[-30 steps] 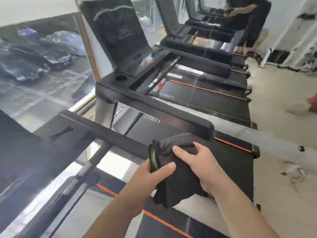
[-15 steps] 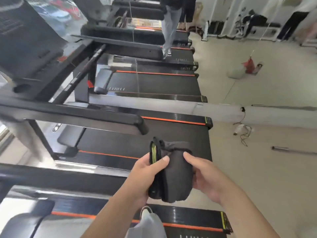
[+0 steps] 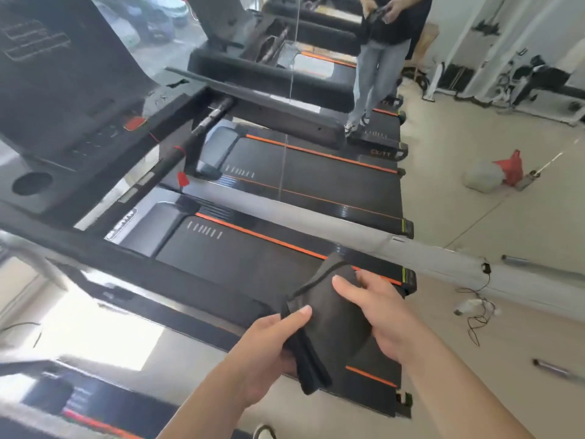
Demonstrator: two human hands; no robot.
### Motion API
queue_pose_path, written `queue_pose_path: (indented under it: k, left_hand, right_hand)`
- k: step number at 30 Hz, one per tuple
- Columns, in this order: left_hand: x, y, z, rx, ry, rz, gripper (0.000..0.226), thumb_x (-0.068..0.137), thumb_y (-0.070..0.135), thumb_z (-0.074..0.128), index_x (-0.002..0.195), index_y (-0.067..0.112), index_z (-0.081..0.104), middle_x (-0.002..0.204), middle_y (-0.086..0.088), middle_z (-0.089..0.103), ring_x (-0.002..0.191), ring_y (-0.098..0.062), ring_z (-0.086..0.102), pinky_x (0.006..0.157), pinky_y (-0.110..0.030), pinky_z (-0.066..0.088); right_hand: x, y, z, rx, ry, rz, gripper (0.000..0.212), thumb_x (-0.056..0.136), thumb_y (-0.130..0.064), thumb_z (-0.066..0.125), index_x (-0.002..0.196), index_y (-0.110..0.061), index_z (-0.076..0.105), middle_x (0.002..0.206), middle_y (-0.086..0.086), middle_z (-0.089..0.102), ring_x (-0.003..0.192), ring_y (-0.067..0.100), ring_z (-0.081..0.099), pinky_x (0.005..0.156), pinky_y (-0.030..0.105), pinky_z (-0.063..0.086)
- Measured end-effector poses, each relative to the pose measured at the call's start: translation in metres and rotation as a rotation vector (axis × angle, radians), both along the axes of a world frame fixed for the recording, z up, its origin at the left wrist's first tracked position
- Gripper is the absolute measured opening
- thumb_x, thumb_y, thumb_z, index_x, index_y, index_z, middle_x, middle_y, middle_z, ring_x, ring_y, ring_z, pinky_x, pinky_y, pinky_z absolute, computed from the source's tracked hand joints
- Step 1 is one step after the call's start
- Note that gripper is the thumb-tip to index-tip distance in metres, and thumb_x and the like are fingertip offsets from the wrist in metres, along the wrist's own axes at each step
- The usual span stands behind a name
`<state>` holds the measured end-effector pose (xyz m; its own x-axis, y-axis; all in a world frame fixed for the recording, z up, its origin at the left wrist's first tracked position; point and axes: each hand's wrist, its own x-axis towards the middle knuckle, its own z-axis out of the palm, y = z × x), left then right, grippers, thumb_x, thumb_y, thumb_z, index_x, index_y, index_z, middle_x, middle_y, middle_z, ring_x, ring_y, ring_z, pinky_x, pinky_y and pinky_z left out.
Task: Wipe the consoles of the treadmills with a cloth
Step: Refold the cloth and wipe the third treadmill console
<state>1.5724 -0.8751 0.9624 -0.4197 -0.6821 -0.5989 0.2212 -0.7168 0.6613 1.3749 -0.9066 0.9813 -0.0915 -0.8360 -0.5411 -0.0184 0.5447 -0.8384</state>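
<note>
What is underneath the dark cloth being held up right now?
Below the cloth, held by the left hand and right hand, lies a treadmill belt with an orange stripe. The cloth hides part of that belt.

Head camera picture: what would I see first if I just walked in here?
First, two hands at the bottom middle: the left hand and right hand both hold a folded dark cloth. Behind them a row of black treadmills with orange stripes runs to the back, where another person stands on one. A big console rises at upper left.
</note>
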Motion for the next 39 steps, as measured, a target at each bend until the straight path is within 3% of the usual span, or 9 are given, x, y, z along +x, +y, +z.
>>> queue_pose_path:
  k: [6, 10, 16, 20, 25, 30, 33, 36, 39]
  left_hand:
    - [0.001, -0.07, 0.006, 0.014, 0.09, 0.24, 0.032, 0.1, 0.028, 0.065, 0.128, 0.016, 0.07, 0.126, -0.01, 0.075, 0.115, -0.028, 0.072, 0.088, -0.039, 0.058]
    - [-0.001, -0.115, 0.002, 0.035, 0.147, 0.492, 0.034, 0.099, 0.021, 0.065, 0.131, 0.011, 0.069, 0.129, -0.015, 0.072, 0.12, -0.033, 0.069, 0.111, -0.051, 0.046]
    - [-0.03, -0.184, 0.024, -0.012, 0.143, 0.745, 0.027, 0.101, 0.02, 0.058, 0.12, 0.013, 0.077, 0.126, -0.013, 0.074, 0.117, -0.032, 0.071, 0.108, -0.051, 0.047]
    - [-0.048, -0.231, 0.036, -0.025, -0.131, 0.917, 0.022, 0.095, 0.015, 0.069, 0.114, 0.006, 0.074, 0.113, -0.018, 0.077, 0.107, -0.036, 0.074, 0.1, -0.05, 0.055]
    - [-0.039, -0.283, 0.057, -0.128, -0.43, 1.003, 0.011, 0.092, 0.015, 0.074, 0.102, 0.015, 0.077, 0.096, -0.011, 0.081, 0.095, -0.031, 0.077, 0.098, -0.054, 0.057]
    - [0.002, -0.342, 0.068, -0.248, -0.502, 0.952, 0.017, 0.094, 0.024, 0.07, 0.106, 0.032, 0.078, 0.115, -0.007, 0.073, 0.093, -0.019, 0.075, 0.069, -0.036, 0.059]
    - [0.041, -0.393, 0.078, -0.349, -0.464, 0.856, 0.031, 0.084, 0.026, 0.067, 0.108, 0.041, 0.079, 0.113, 0.006, 0.075, 0.091, -0.006, 0.071, 0.068, -0.022, 0.053]
    - [0.089, -0.453, 0.087, -0.44, -0.51, 0.819, 0.043, 0.076, 0.023, 0.061, 0.106, 0.049, 0.077, 0.103, 0.005, 0.078, 0.075, -0.004, 0.063, 0.065, -0.024, 0.05]
    - [0.14, -0.504, 0.09, -0.465, -0.541, 0.871, 0.047, 0.074, 0.02, 0.062, 0.113, 0.042, 0.075, 0.101, -0.005, 0.078, 0.065, -0.009, 0.058, 0.057, -0.024, 0.048]
  right_hand:
    - [0.015, -0.113, 0.016, 0.023, -0.01, 0.201, 0.025, 0.096, -0.029, 0.075, 0.111, -0.009, 0.076, 0.104, 0.003, 0.082, 0.098, 0.019, 0.078, 0.088, 0.035, 0.06]
    - [0.031, -0.18, 0.002, 0.112, -0.06, 0.264, 0.028, 0.094, -0.029, 0.078, 0.112, -0.007, 0.077, 0.105, 0.008, 0.082, 0.102, 0.025, 0.078, 0.097, 0.045, 0.06]
    - [0.027, -0.276, -0.013, 0.095, 0.001, 0.453, 0.038, 0.094, -0.046, 0.075, 0.112, -0.013, 0.075, 0.108, 0.003, 0.081, 0.105, 0.022, 0.075, 0.102, 0.044, 0.057]
    - [0.019, -0.329, -0.002, -0.125, 0.168, 0.579, 0.027, 0.092, -0.045, 0.075, 0.103, -0.022, 0.068, 0.105, -0.001, 0.07, 0.088, 0.013, 0.065, 0.083, 0.034, 0.056]
    - [0.054, -0.372, 0.021, -0.067, -0.117, 0.813, 0.033, 0.088, -0.052, 0.079, 0.103, -0.022, 0.074, 0.098, -0.002, 0.074, 0.087, 0.014, 0.073, 0.072, 0.03, 0.057]
    - [0.111, -0.426, 0.036, 0.008, -0.289, 0.826, 0.049, 0.08, -0.053, 0.083, 0.104, -0.012, 0.07, 0.097, 0.014, 0.076, 0.087, 0.024, 0.075, 0.075, 0.039, 0.059]
    - [0.149, -0.474, 0.044, 0.081, -0.383, 0.806, 0.051, 0.079, -0.045, 0.089, 0.104, -0.005, 0.067, 0.102, 0.031, 0.072, 0.088, 0.038, 0.071, 0.084, 0.065, 0.061]
    - [0.197, -0.531, 0.052, 0.033, -0.36, 0.802, 0.068, 0.069, -0.049, 0.097, 0.115, -0.006, 0.071, 0.111, 0.03, 0.074, 0.092, 0.043, 0.071, 0.094, 0.078, 0.05]
    - [0.246, -0.581, 0.063, -0.01, -0.38, 0.802, 0.055, 0.08, -0.037, 0.09, 0.115, 0.001, 0.071, 0.103, 0.035, 0.073, 0.085, 0.05, 0.07, 0.088, 0.078, 0.052]
